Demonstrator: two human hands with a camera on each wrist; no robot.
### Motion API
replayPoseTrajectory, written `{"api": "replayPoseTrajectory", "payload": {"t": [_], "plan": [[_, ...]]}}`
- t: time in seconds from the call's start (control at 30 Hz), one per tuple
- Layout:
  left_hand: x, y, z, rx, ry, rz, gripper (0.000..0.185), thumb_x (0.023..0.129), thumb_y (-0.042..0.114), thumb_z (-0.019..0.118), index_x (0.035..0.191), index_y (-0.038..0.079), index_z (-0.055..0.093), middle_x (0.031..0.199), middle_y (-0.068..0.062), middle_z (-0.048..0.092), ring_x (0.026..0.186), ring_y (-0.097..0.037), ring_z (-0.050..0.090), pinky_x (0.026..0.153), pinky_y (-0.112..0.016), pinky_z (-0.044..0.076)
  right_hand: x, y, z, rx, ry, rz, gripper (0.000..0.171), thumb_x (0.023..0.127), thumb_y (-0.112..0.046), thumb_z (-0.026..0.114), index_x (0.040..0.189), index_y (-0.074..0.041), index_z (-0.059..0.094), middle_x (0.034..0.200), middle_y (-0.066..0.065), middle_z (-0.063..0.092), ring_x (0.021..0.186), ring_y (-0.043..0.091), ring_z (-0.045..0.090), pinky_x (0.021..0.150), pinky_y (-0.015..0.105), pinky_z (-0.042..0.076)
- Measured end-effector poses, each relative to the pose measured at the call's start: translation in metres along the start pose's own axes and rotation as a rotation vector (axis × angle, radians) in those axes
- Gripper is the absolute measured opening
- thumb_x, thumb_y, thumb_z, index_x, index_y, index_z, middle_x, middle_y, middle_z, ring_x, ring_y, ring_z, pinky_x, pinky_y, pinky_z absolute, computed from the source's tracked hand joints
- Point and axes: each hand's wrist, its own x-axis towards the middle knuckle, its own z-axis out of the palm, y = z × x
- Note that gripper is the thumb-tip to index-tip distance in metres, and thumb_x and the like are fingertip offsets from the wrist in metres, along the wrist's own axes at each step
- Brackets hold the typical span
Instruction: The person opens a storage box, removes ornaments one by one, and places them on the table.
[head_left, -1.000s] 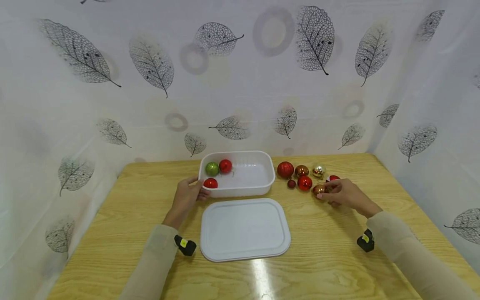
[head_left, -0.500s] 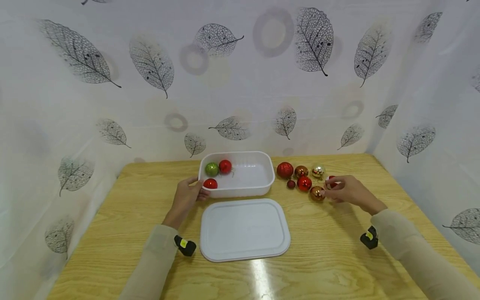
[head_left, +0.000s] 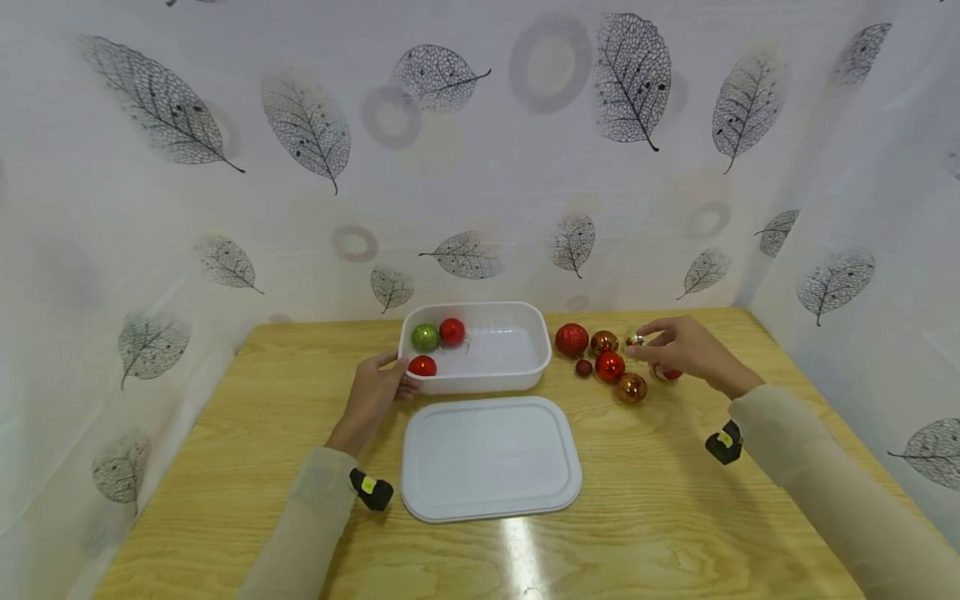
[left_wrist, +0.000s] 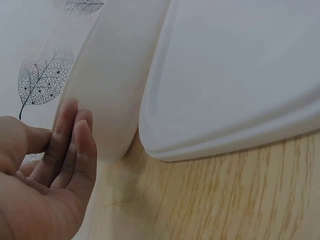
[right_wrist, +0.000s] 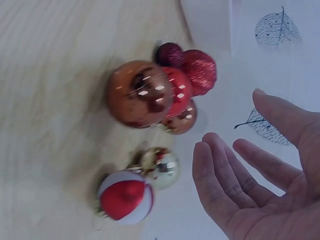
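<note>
At the front left corner of a white plastic box [head_left: 480, 384], my left hand [head_left: 369, 400] pinches the wall between thumb and fingers. Inside the box lie a green glitter Christmas ball [head_left: 425, 337] and two red ones, one of them [head_left: 452, 332] at the back. My right hand [head_left: 690, 354] hovers over the pale gold Christmas ball [right_wrist: 161, 167], its fingers spread and holding nothing in the right wrist view. Beside that ball sits a red-and-white one [right_wrist: 126, 197]. A copper ball [head_left: 631, 388] and a shiny red ball [head_left: 610, 367] lie left of the right hand.
A white lid [head_left: 491, 458] lies flat on the wooden table [head_left: 660, 517] in front of the box. A textured red ball [head_left: 572, 340], a small dark red one [head_left: 583, 367] and another copper ball [head_left: 604, 342] sit right of the box. A leaf-print curtain [head_left: 480, 167] encloses the table.
My right hand has left the front copper ball and moved back and up to the pale gold ball. That copper ball has shifted slightly left. My left hand stays at the box.
</note>
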Motion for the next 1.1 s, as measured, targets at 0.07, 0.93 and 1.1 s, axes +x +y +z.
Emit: {"api": "replayPoseTrajectory", "payload": {"t": [0.07,0.93,1.1], "plan": [[0.0,0.0,0.0,-0.001,0.001,-0.001,0.045,0.108,0.015,0.05,0.146,-0.009,0.044,0.083,-0.014,0.073,0.069,-0.014,0.07,0.066,-0.026,0.062,0.005,-0.01,-0.001,-0.009,-0.005,-0.018,0.062,0.098,-0.041,0.068,0.139,0.004,0.055,0.118,0.028,0.067,0.089,0.029,0.072,0.08,0.049,0.061],[-0.001,0.0,0.0,-0.001,0.002,0.001,0.045,0.107,0.015,0.051,0.144,-0.01,0.046,0.083,-0.014,0.074,0.068,-0.014,0.07,0.065,-0.025,0.062,0.066,-0.096,0.069,0.075,-0.108,-0.228,0.049,0.092,-0.031,0.076,0.132,-0.005,0.065,0.118,0.015,0.071,0.104,0.028,0.067,0.089,0.041,0.058],[-0.001,0.001,0.0,0.005,0.006,0.0,0.045,0.108,0.015,0.051,0.145,-0.009,0.046,0.083,-0.014,0.074,0.069,-0.014,0.07,0.066,-0.024,0.062,0.074,-0.104,0.086,0.124,-0.162,-0.265,0.048,0.093,-0.028,0.076,0.132,-0.005,0.064,0.115,0.015,0.071,0.103,0.031,0.068,0.089,0.043,0.059]]}}
